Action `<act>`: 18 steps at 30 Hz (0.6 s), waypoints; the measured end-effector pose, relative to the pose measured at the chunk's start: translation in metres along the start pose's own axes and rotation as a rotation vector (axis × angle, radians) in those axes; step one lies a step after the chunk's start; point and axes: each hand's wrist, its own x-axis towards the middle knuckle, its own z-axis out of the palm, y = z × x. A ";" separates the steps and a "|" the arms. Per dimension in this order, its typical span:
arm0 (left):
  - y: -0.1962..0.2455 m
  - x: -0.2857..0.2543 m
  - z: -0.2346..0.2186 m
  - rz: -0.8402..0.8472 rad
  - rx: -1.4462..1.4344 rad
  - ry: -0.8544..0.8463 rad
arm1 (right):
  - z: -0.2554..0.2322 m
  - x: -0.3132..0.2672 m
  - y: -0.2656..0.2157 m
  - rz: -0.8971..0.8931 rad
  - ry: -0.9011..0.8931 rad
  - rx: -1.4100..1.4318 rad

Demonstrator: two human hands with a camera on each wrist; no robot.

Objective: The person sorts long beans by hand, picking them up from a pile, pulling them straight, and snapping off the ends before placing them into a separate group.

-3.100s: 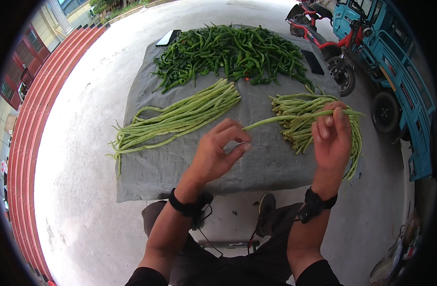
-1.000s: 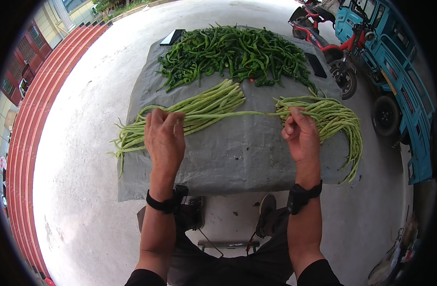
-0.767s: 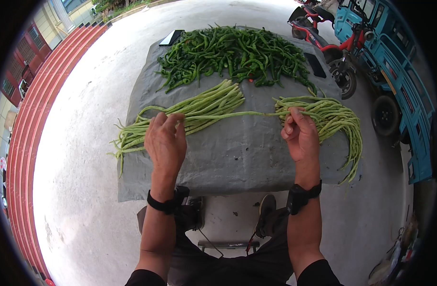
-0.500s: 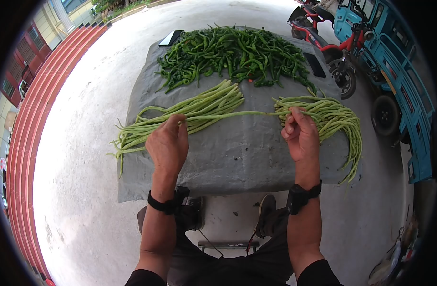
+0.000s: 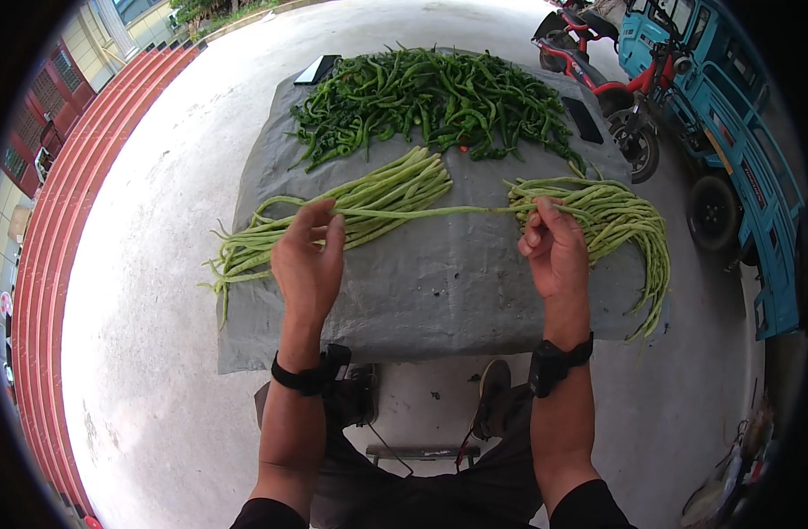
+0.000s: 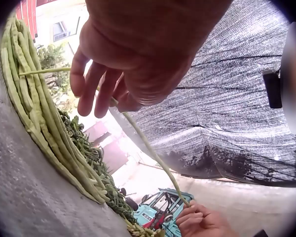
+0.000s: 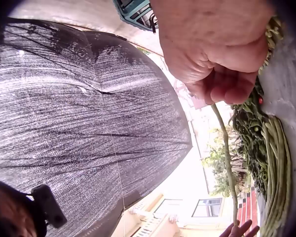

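One long green bean (image 5: 448, 211) is stretched level between the two hands, above the grey sheet. The right hand (image 5: 558, 251) pinches it near its right end, thumb against curled fingers. At its other end the left hand (image 5: 307, 264) has the bean passing across its fingers; in the left wrist view these fingers (image 6: 93, 89) hang loosely bent, and the bean runs behind them. Behind the left hand lies a bundle of long beans (image 5: 395, 189); a second bundle (image 5: 629, 216), bent downward at its right, lies beside the right hand.
A heap of green peppers (image 5: 430, 97) covers the far part of the grey sheet (image 5: 404, 309). A phone (image 5: 583, 120) lies to its right, another flat object (image 5: 317, 70) at its left. Red steps (image 5: 96, 185) stand left; a red two-wheeler and blue vehicle (image 5: 748, 141) stand right.
Since the earliest frame, the hands have moved apart, the left one going left, with the bean now drawn out between them. Lately the left fingers have shifted and spread a little; the right hand stays nearly still.
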 end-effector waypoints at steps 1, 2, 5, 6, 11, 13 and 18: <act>0.001 0.000 -0.001 -0.017 -0.021 0.004 | 0.001 0.000 0.000 0.003 0.005 0.001; 0.003 0.000 -0.002 -0.008 0.000 0.006 | 0.002 0.000 0.000 0.005 0.010 0.003; 0.006 0.001 -0.004 0.011 0.040 0.015 | 0.003 0.000 0.002 0.010 0.005 0.006; 0.005 0.001 -0.005 0.014 0.039 0.021 | 0.002 0.001 0.003 0.009 0.004 0.005; 0.012 0.001 -0.007 -0.039 -0.070 0.030 | 0.004 0.001 0.004 0.010 0.003 -0.002; 0.013 0.001 -0.008 -0.047 -0.101 0.036 | 0.003 0.001 0.005 0.015 0.003 0.001; 0.010 0.001 -0.008 -0.034 -0.174 0.061 | 0.000 0.003 0.008 0.023 -0.006 -0.002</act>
